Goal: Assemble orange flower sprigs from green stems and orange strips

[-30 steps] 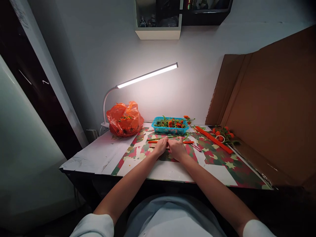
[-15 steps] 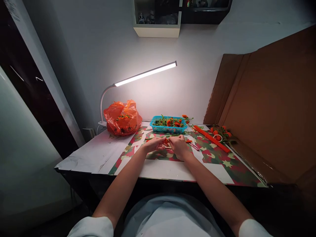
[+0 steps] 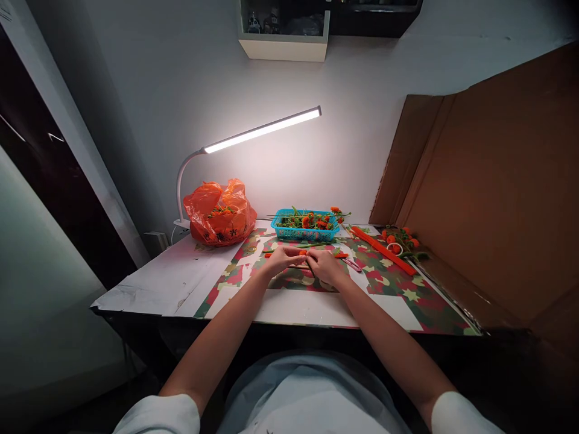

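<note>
My left hand (image 3: 281, 259) and my right hand (image 3: 324, 266) meet at the middle of the table over a camouflage-patterned sheet (image 3: 389, 283). Both have their fingers curled and pinched together on a thin stem with a small orange flower head (image 3: 302, 254) between them. More thin orange and green stems (image 3: 340, 255) lie on the sheet just beyond my right hand. What exactly each finger grips is too small to make out.
A blue basket (image 3: 304, 234) of orange flowers and green stems stands behind the hands. An orange plastic bag (image 3: 219, 212) sits at the back left under a white desk lamp (image 3: 262, 129). Long orange strips (image 3: 382, 249) and loose flowers (image 3: 398, 240) lie right, beside a cardboard wall (image 3: 493, 181).
The view has drifted down and right a little. My hands stay together at the same spot, with fingers shifting slightly on the stem.
</note>
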Available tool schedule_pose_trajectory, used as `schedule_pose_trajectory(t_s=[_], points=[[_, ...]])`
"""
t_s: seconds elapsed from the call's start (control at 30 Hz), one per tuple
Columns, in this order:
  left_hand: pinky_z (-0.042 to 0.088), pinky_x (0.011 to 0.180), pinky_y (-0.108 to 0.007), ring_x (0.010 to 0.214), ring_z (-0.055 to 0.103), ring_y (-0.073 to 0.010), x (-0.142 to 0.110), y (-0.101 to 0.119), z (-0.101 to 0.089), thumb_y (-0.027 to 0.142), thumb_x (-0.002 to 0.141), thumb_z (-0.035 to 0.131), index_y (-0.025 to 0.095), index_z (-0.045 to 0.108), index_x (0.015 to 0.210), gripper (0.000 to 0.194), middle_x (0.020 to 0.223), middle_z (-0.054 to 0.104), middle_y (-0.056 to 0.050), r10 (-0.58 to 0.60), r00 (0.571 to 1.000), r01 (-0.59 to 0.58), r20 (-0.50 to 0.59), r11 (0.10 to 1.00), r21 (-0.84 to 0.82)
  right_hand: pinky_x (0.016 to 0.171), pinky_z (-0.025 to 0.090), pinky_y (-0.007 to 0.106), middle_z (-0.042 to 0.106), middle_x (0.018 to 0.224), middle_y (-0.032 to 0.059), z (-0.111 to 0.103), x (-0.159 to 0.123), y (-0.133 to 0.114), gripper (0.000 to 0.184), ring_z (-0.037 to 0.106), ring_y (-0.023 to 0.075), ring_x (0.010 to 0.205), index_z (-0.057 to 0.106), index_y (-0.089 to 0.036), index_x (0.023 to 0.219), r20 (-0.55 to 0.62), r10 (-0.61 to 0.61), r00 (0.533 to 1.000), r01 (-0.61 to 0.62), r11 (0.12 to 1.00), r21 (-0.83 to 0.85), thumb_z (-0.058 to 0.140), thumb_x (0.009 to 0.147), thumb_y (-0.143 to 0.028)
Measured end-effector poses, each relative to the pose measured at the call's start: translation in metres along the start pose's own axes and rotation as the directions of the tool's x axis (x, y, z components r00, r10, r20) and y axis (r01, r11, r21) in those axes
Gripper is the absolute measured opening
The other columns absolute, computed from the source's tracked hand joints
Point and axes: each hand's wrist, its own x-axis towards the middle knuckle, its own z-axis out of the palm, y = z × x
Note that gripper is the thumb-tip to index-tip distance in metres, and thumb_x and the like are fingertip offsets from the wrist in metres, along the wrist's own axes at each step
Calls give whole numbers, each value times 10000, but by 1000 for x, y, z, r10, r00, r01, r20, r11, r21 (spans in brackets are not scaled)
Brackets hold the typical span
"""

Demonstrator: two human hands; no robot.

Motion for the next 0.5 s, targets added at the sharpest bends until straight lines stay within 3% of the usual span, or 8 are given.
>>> schedule_pose_trajectory(t_s=[0.1,0.2,0.27,0.37,0.5], points=[[472,676,-277,696,575,-148,1,1,3,452,574,812,122,742,851,437,760,689,-51,53,998,-53,-27,999,2,567,295,228,556,602,-16,-1,3,6,239,468,127,582,531,-190,621,-6,10,1000,-9,976,218,432,835,-226],[485,674,-266,709,589,-146,2,3,4,474,612,789,124,734,835,419,789,695,-60,55,998,-55,-37,998,-14,554,304,224,559,605,-16,-3,4,6,229,464,127,577,538,-191,621,-4,6,1000,-4,955,297,435,820,-244],[483,626,-241,661,589,-125,4,3,2,523,685,728,113,719,820,432,765,683,-66,-24,996,17,-87,997,-80,574,300,229,590,632,-9,-5,2,4,227,476,129,589,566,-191,657,-18,-6,1000,10,969,246,436,832,-252],[479,546,-207,588,588,-96,6,0,-3,538,755,670,103,688,832,442,768,674,-78,-232,961,189,-151,948,-256,635,286,246,622,650,-3,-7,-1,0,233,489,128,597,592,-191,709,-38,-35,999,39,994,103,427,866,-243],[477,507,-173,563,583,-79,6,0,-6,421,754,726,103,677,811,326,759,667,-76,-405,914,380,22,837,-394,717,242,279,644,691,5,-7,-4,-2,262,502,126,635,583,-183,720,-68,-128,989,119,985,-127,403,907,-223]])
